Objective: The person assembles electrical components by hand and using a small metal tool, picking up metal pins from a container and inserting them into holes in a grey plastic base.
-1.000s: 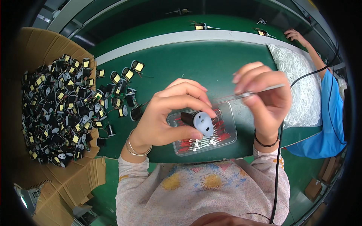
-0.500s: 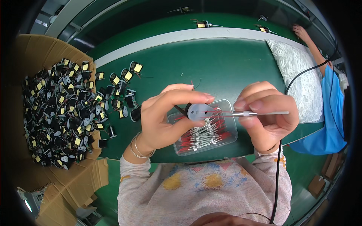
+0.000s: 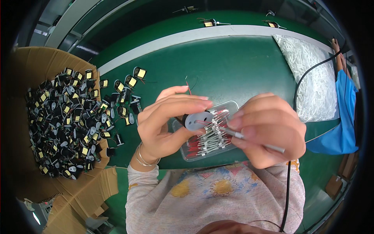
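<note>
My left hand [image 3: 163, 123] is closed around a small black housing, its flat grey oval end cap [image 3: 198, 120] with holes turned to the right. Behind the fingers a thin red wire [image 3: 188, 87] sticks out. My right hand [image 3: 272, 130] pinches a slim grey-white rod [image 3: 232, 133] that slants down to the right. Thin red wire [image 3: 203, 122] runs between the rod and a hole in the cap; whether it enters the hole is too fine to tell. Below both hands stands a clear plastic container [image 3: 191, 159] of white rods with red leads.
At left, a cardboard box [image 3: 37, 58] is heaped with black and grey units, and several more units [image 3: 131, 81] lie beside it. A bag of white pieces [image 3: 311, 82] is at right, crossed by a black cable [image 3: 311, 70]. Beyond it shows another person's arm [image 3: 339, 56].
My right hand has come closer to the cap and tilted the rod from level to sloping. The cap has turned slightly. At far right, the other person's hand has drawn away from the back strip.
</note>
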Motion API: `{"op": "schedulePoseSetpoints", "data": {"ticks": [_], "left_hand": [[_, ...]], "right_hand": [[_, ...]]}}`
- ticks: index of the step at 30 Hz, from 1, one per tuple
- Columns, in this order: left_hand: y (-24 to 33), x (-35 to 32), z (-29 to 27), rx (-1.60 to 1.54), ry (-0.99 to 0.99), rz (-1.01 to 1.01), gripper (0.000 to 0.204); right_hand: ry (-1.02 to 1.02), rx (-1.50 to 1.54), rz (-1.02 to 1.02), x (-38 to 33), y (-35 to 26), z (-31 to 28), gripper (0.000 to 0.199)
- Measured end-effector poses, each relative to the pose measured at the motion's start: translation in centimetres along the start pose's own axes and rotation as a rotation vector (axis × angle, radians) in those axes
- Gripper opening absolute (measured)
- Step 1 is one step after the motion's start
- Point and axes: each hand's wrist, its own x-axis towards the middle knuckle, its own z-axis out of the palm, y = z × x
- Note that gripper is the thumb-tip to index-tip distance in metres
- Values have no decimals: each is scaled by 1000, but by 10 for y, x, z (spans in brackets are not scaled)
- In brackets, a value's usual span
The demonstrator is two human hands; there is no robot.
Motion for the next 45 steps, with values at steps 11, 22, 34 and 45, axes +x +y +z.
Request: {"op": "schedulePoseSetpoints", "data": {"ticks": [11, 22, 34, 45], "left_hand": [[2, -2, 0, 92, 39, 14, 30], [3, -3, 1, 140, 111, 35, 32], [16, 1, -3, 297, -76, 10, 30], [6, -14, 13, -144, 185, -121, 27]], "right_hand": [[1, -110, -81, -5, -9, 3, 13], [-50, -174, -158, -7, -10, 2, 19], [41, -55, 28, -7, 6, 16, 26], [0, -220, 13, -7, 5, 14, 31]]}}
